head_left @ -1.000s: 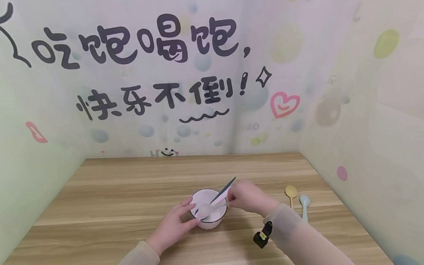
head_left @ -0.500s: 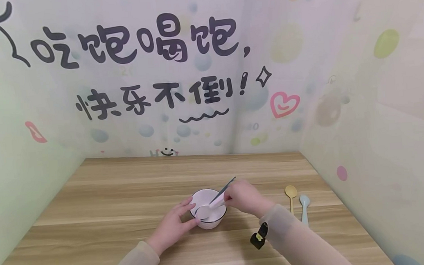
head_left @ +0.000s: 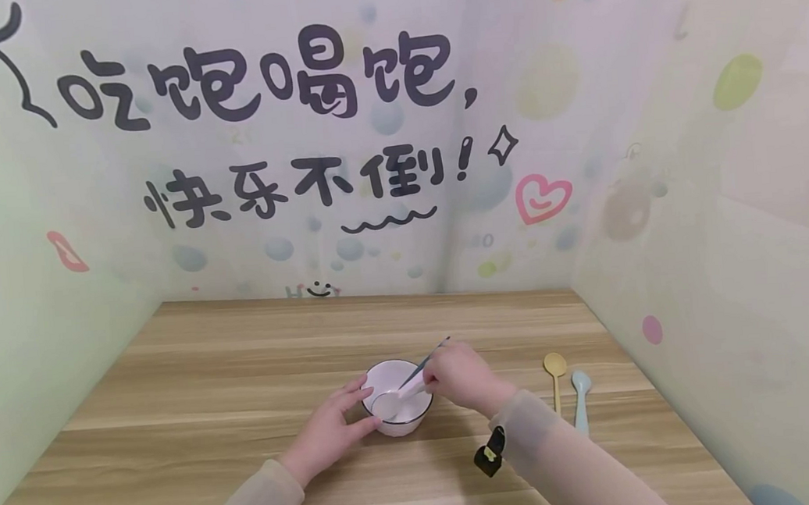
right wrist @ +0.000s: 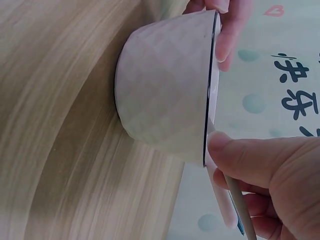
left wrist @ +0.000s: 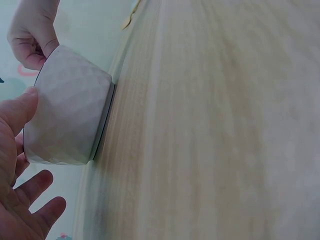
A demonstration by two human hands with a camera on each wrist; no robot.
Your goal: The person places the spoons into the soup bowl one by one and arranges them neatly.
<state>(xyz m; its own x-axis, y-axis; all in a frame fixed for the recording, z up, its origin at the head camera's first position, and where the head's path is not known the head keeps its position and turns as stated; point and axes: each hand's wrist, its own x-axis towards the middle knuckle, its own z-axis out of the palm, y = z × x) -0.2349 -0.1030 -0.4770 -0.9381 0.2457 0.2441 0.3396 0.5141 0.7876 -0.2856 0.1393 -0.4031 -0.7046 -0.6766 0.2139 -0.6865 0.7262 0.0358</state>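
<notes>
A white bowl with a dark rim and faceted sides stands on the table. My left hand grips its left side, thumb at the near rim and fingertips over the far edge. At the right rim, my right hand pinches a beige-grey spoon handle between thumb and fingers. Beside it in the right wrist view slope a pale pink handle and a sliver of dark blue. The head view shows a white spoon head inside the bowl and the dark blue handle leaning out to the right.
Right of the bowl, a yellow spoon and a light blue spoon lie side by side on the wooden table. My right forearm covers part of their handles' near side. Printed curtain walls enclose the table.
My right hand has shifted slightly left and down toward the bowl's rim with the spoon, whose head now sits lower in the bowl. The left hand and bowl have stayed put.
</notes>
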